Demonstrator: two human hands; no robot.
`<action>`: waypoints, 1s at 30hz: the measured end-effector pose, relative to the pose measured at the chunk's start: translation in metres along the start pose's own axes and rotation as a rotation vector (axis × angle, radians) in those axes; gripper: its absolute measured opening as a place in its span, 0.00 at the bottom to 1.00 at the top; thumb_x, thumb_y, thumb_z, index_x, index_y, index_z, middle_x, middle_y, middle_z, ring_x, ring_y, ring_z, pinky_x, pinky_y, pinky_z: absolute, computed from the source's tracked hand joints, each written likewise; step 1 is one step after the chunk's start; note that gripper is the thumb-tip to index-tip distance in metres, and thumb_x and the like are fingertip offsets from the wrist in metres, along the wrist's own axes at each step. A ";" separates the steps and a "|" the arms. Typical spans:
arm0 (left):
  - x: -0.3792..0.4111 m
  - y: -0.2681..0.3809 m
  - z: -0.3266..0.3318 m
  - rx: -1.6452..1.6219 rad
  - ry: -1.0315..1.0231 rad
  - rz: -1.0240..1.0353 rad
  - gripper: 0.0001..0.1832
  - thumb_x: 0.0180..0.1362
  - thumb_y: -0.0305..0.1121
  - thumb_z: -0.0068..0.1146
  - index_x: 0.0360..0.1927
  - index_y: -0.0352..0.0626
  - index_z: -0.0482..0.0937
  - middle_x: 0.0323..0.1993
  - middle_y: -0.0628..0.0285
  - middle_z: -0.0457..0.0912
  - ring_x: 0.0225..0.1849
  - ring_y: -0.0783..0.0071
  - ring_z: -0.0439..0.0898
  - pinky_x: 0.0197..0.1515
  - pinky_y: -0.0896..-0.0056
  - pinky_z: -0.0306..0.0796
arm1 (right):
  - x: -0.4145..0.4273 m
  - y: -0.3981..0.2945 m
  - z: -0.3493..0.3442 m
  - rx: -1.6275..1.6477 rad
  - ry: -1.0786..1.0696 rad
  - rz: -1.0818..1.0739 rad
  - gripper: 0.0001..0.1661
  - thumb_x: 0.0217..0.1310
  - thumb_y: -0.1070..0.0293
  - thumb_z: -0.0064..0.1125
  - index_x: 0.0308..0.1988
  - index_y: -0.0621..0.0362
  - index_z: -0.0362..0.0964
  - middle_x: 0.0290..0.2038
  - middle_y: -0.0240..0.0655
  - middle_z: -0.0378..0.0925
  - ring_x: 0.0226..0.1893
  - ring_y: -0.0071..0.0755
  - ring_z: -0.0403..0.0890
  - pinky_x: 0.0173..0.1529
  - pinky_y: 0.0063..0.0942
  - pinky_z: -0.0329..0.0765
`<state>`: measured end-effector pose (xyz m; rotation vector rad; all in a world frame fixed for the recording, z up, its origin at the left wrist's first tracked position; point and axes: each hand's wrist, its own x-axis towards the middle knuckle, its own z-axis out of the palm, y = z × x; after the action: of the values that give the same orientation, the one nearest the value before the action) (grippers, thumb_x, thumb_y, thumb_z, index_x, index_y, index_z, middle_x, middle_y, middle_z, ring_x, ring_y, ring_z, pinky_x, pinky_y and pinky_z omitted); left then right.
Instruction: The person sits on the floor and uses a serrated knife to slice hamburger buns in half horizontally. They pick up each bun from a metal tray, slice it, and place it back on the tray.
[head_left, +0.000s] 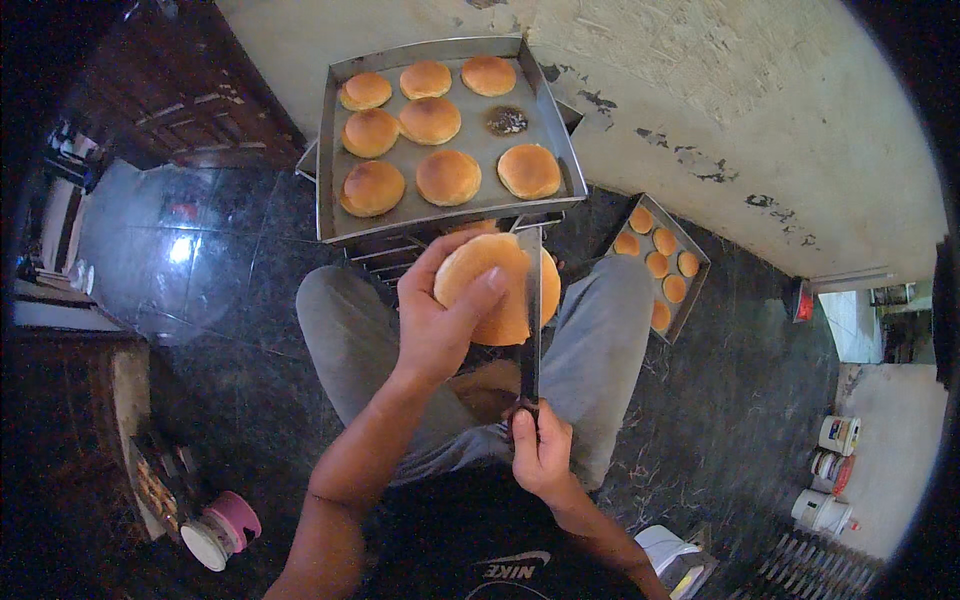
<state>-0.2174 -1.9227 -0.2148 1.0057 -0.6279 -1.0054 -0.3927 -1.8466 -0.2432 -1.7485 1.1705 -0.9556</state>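
Note:
My left hand (435, 322) grips a round golden bun (506, 319), thumb pressed on its near face. In my right hand (544, 450) is the dark handle of a long knife (534, 300), its blade pointing away from me. The blade runs along the bun's right portion, and a strip of bun shows beyond it. How deep the blade sits I cannot tell. Just ahead of the bun stands a raised metal baking tray (472, 142) with several browned buns (448, 178) in rows. One spot on that tray bears a dark, scorched-looking patch (507, 121).
A second baking tray (686, 296) of buns lies on the dark tiled floor, right of my knee. Beyond it runs a wall (675, 82) with peeling paint. White buckets (821, 511) line the right side. A pink container (234, 519) is at lower left; a wooden door (202, 112) at upper left.

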 end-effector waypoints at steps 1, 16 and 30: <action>-0.002 -0.002 0.000 0.011 -0.009 -0.025 0.20 0.60 0.32 0.67 0.53 0.35 0.77 0.45 0.64 0.84 0.46 0.80 0.80 0.52 0.74 0.75 | 0.001 0.004 -0.005 0.037 -0.049 0.055 0.13 0.73 0.67 0.50 0.35 0.65 0.70 0.21 0.37 0.72 0.21 0.29 0.74 0.28 0.32 0.70; -0.004 -0.003 0.007 0.100 -0.009 0.012 0.22 0.57 0.31 0.69 0.54 0.35 0.78 0.45 0.64 0.84 0.47 0.78 0.80 0.53 0.72 0.75 | 0.016 0.006 -0.005 -0.025 -0.159 0.191 0.16 0.70 0.67 0.53 0.49 0.69 0.71 0.33 0.56 0.81 0.33 0.64 0.84 0.35 0.43 0.78; -0.010 -0.010 0.010 0.117 -0.025 -0.037 0.20 0.57 0.30 0.69 0.52 0.35 0.78 0.43 0.64 0.84 0.45 0.79 0.81 0.50 0.72 0.76 | 0.038 0.022 0.012 0.031 -0.172 0.080 0.15 0.70 0.67 0.54 0.51 0.66 0.71 0.34 0.55 0.81 0.35 0.65 0.83 0.39 0.50 0.78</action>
<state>-0.2339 -1.9192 -0.2192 1.1123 -0.6968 -1.0246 -0.3786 -1.8857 -0.2620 -1.7099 1.1004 -0.7555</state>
